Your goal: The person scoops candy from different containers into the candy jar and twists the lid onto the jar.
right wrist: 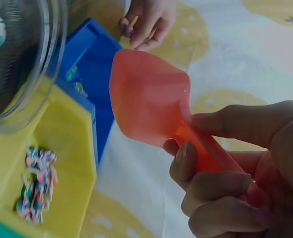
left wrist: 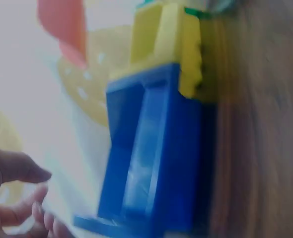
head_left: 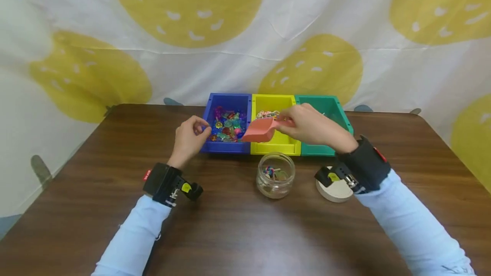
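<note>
My right hand (head_left: 312,125) grips the handle of a pink scoop (head_left: 261,130), its bowl over the border of the blue and yellow bins. In the right wrist view nothing shows in the scoop's bowl (right wrist: 149,94). At the left rim of the blue bin (head_left: 230,148), my left hand (head_left: 189,136) pinches a small purple piece (right wrist: 125,27) between thumb and fingers. Colourful clear beads (head_left: 228,127) lie in that bin. The yellow bin (head_left: 281,148) holds small multicoloured twisted pieces (right wrist: 37,183). Below the bins stands an uncovered glass jar (head_left: 275,188) with a few colourful pieces inside.
A green bin (head_left: 318,150) adjoins the yellow one on the right. A round white lid (head_left: 335,191) lies on the brown wooden table (head_left: 230,233), partly under my right wrist. Behind the bins hangs a white curtain (head_left: 230,67) with yellow shapes.
</note>
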`<state>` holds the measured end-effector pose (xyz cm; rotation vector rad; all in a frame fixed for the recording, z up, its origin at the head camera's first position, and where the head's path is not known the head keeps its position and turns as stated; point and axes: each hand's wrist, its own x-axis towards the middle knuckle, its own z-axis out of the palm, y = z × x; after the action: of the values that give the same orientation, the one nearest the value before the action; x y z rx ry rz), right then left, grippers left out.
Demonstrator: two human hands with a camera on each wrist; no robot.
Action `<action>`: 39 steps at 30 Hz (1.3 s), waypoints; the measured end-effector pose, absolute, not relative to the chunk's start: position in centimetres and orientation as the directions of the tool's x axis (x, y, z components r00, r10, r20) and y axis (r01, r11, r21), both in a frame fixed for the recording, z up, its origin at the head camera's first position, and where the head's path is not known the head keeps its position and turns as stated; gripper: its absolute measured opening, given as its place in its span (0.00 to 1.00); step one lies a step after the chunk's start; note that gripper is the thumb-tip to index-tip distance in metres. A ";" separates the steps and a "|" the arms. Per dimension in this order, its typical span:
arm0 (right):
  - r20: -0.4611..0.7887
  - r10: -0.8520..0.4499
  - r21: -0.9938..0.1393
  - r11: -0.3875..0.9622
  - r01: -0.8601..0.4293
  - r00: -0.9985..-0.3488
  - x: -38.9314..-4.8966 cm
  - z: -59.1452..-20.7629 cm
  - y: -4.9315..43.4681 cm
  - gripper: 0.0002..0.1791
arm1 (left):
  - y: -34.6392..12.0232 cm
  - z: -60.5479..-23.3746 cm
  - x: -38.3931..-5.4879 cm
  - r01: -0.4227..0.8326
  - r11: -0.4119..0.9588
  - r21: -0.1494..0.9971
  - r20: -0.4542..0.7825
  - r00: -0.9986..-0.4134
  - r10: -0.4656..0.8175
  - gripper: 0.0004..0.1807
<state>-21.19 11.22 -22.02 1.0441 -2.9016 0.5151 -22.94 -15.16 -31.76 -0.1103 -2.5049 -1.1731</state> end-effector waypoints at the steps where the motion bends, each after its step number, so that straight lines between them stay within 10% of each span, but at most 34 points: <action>1: 0.109 -0.619 -0.296 0.727 -0.620 -0.778 -21.5 -21.8 10.5 0.14 | -15.3 -32.0 -23.1 0.197 0.650 0.734 0.351 -0.929 -0.115 0.10; 19: 0.076 -0.582 0.176 0.807 -0.563 -0.810 -24.0 -24.3 0.2 0.10 | -15.1 -33.6 -25.3 0.079 0.678 0.731 0.107 -0.994 0.001 0.23; 39: -0.286 -0.374 -0.147 0.927 -0.345 -0.882 -29.1 -27.0 0.5 0.09 | -14.6 -33.7 -25.4 0.081 0.684 0.725 0.098 -0.995 0.014 0.24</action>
<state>-29.10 0.45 -27.04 0.6489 -3.3907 0.1608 -25.38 -14.63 -33.73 -0.0798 -2.8051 -1.2139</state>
